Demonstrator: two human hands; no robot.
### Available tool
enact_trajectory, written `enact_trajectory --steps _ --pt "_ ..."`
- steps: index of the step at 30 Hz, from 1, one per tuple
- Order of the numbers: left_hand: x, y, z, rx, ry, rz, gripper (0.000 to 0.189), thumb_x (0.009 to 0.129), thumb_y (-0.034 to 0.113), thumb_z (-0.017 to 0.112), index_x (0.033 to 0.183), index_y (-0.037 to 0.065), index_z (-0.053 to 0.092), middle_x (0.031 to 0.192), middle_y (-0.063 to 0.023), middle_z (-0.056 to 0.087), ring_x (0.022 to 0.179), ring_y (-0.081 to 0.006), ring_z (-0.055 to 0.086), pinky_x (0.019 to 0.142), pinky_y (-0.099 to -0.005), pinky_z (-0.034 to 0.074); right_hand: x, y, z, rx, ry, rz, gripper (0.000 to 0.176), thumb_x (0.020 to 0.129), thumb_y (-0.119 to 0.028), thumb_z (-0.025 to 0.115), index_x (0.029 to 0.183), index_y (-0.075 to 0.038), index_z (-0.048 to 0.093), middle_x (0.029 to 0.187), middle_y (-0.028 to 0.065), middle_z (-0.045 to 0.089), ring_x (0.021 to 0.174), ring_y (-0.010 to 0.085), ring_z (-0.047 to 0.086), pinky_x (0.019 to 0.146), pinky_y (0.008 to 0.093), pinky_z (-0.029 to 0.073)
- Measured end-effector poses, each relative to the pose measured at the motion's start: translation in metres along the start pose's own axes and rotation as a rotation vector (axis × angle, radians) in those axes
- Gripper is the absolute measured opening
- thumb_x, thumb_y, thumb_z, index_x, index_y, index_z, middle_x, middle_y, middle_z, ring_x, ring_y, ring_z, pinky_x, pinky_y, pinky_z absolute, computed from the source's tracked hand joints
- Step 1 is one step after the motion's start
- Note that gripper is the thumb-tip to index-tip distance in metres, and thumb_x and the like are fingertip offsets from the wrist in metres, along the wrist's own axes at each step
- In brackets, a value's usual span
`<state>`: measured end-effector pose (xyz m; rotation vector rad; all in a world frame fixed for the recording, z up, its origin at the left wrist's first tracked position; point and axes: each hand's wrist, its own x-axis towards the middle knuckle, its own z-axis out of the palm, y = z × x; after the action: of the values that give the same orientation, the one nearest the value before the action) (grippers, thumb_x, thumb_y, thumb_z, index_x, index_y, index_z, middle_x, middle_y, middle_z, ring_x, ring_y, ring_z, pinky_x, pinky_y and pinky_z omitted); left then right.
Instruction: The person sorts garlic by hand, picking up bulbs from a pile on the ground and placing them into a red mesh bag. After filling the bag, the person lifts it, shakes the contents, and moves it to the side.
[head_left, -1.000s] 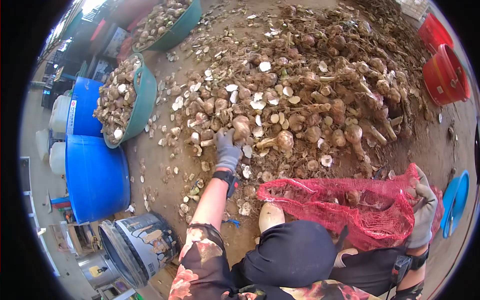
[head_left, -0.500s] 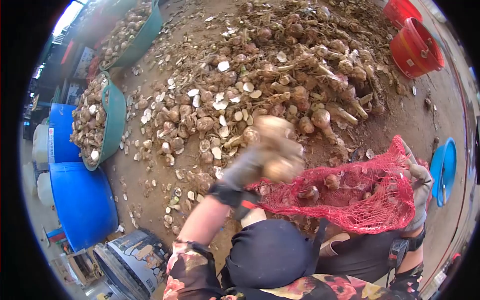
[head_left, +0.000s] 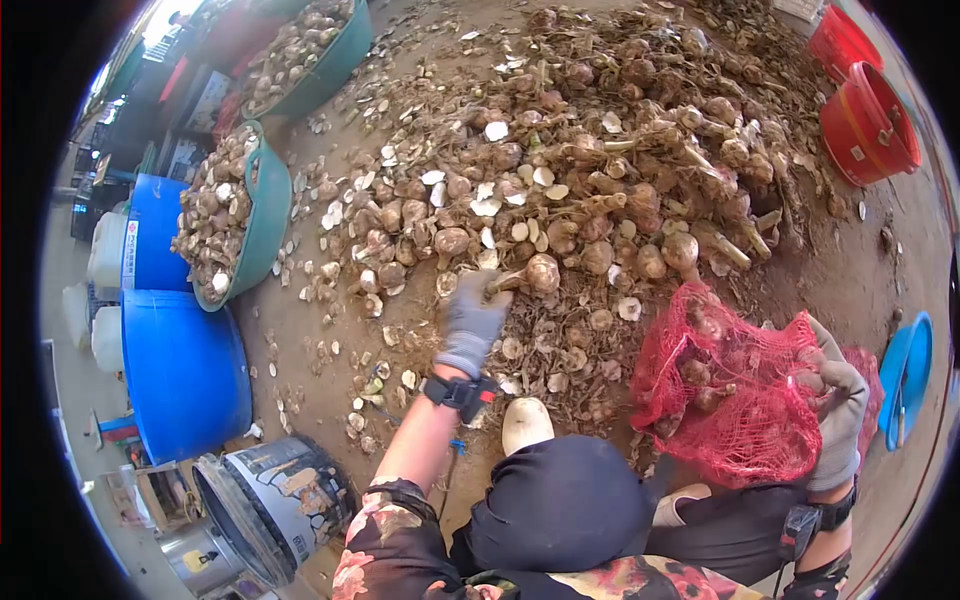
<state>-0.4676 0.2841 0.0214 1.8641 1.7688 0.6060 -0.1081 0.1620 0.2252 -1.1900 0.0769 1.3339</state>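
My left hand (head_left: 472, 318), in a grey glove, reaches down to the near edge of the garlic pile. Its fingers close around the stem of a garlic bulb (head_left: 542, 273). Partly hidden beneath the hand is another bulb beside its fingertips. On the right, my gloved right hand (head_left: 843, 405) grips the edge of a red mesh bag (head_left: 745, 440). Several garlic bulbs show through the netting. The bag hangs bunched in front of my right knee, its near part slack.
A large pile of garlic (head_left: 620, 150) with stems and trimmings covers the ground ahead. Green tubs (head_left: 268, 205) of garlic, a blue barrel (head_left: 185, 370) and a dirty bucket (head_left: 285, 500) stand left. To the right are a red bucket (head_left: 865, 135) and a blue basin (head_left: 912, 365).
My left hand has moved from above the bag, where it held garlic, left to the pile and onto another bulb's stem. The bag has gone from stretched out to bunched on the right.
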Motion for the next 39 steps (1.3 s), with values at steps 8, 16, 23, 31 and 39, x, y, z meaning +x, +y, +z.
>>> enact_trajectory --steps 8,16,23,31,39 --pt "0.020 -0.087 -0.013 0.099 0.020 -0.019 0.033 0.070 0.018 0.066 0.097 0.002 0.055 0.098 -0.0152 0.052 0.093 -0.0346 0.052 0.083 -0.0399 0.044 0.014 0.001 -0.011 -0.088 -0.055 -0.022 0.053 0.074 -0.002 0.044 0.126 0.004 0.039 0.088 0.0052 0.055 0.058 0.0065 0.045 0.047 0.0172 0.039" --pt "0.093 -0.018 -0.002 0.583 -0.158 -0.392 0.060 0.063 0.005 0.066 0.119 0.019 0.050 0.120 -0.0200 0.043 0.099 -0.0337 0.055 0.080 -0.0374 0.048 0.021 0.005 -0.009 -0.091 0.006 -0.038 0.049 0.074 -0.004 0.046 0.123 0.001 0.044 0.081 -0.0006 0.049 0.058 0.0045 0.044 0.044 0.0147 0.036" --pt "0.042 0.044 -0.020 -0.832 -0.071 -0.309 0.047 0.075 0.008 0.066 0.118 0.022 0.054 0.093 -0.0066 0.060 0.074 -0.0171 0.060 0.062 -0.0261 0.053 0.014 0.007 -0.003 -0.168 0.076 -0.095 0.052 0.073 -0.004 0.047 0.125 0.001 0.042 0.084 0.0004 0.051 0.060 0.0039 0.046 0.045 0.0145 0.037" --pt "0.049 0.055 -0.025 0.101 -0.140 -0.036 0.070 0.067 0.014 0.072 0.130 0.015 0.041 0.134 -0.0118 0.037 0.125 -0.0263 0.036 0.103 -0.0348 0.034 0.001 0.002 0.009 -0.091 0.088 -0.197 0.058 0.072 -0.003 0.046 0.129 0.004 0.037 0.084 0.0029 0.051 0.059 0.0068 0.046 0.051 0.0179 0.041" --pt "0.118 -0.067 -0.036 0.710 -0.135 -0.474 0.065 0.065 0.016 0.070 0.124 0.025 0.045 0.119 -0.0163 0.043 0.107 -0.0345 0.050 0.087 -0.0421 0.045 0.005 0.005 0.001 -0.018 0.025 -0.172 0.057 0.073 0.000 0.045 0.129 0.004 0.036 0.079 0.0002 0.044 0.055 0.0055 0.037 0.044 0.0158 0.033"
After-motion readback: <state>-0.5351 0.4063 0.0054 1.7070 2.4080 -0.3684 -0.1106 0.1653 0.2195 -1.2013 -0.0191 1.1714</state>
